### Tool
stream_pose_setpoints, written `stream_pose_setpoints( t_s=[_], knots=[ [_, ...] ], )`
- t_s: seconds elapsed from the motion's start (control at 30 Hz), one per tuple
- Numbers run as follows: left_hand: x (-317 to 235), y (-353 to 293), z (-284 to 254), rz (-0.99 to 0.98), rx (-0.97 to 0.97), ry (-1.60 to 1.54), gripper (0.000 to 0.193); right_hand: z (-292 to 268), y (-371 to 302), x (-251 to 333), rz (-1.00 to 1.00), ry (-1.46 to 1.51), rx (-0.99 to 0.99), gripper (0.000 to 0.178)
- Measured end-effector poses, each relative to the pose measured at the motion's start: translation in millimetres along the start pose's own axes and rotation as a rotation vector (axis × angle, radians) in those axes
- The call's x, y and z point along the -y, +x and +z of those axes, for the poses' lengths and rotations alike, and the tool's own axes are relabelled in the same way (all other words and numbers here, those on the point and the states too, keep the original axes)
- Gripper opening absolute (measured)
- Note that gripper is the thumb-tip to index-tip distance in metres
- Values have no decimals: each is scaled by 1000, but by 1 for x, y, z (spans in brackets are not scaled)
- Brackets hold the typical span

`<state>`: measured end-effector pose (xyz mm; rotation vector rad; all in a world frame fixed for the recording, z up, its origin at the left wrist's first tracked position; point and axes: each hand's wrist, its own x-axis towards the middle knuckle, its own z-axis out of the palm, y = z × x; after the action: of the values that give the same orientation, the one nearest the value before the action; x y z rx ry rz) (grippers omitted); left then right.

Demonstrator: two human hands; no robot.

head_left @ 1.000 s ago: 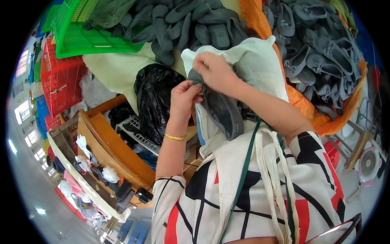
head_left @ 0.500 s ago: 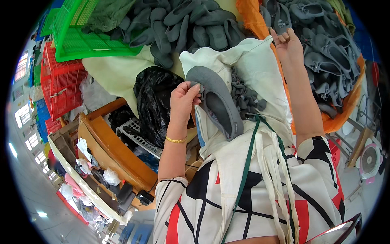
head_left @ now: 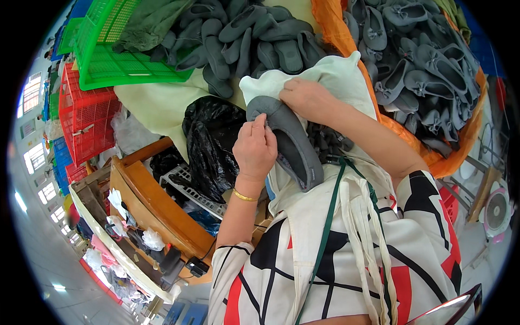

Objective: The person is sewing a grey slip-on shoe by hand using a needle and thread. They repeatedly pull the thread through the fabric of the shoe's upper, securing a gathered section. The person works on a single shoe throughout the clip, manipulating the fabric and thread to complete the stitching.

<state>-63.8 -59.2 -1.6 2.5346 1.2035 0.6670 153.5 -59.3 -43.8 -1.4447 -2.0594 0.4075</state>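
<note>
A grey flat shoe (head_left: 305,145) lies over my lap, its toe pointing away and its heel toward me. My left hand (head_left: 254,147) grips it at the left edge, by the front of the opening. At the toe's right side is my right hand (head_left: 310,101), fingers pinched together; anything between them is too small or hidden to make out. A heap of small dark grey bows (head_left: 331,140) sits on the white cloth (head_left: 357,89) just right of the shoe, partly behind my right forearm.
Grey shoes (head_left: 238,40) are piled ahead. Shoes with bows fill an orange-lined container (head_left: 468,135) at right. A green crate (head_left: 130,67), red crates (head_left: 81,114), a black plastic bag (head_left: 208,146) and a wooden desk (head_left: 157,200) stand left. A fan (head_left: 495,211) is far right.
My right hand has come down and left from beside the orange container to the shoe's toe. My left hand has shifted slightly inward along the shoe's edge.
</note>
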Motion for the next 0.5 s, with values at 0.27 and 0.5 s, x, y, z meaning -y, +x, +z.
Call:
stream_pose_setpoints(
  t_s=[0.27,0.5],
  knots=[
    [-5,-5,5,-181,83,-113,46,7,43,49,574,1210,-355,24],
    [11,-6,9,-99,43,-86,42,-18,43,78,739,1708,-201,25]
  ],
)
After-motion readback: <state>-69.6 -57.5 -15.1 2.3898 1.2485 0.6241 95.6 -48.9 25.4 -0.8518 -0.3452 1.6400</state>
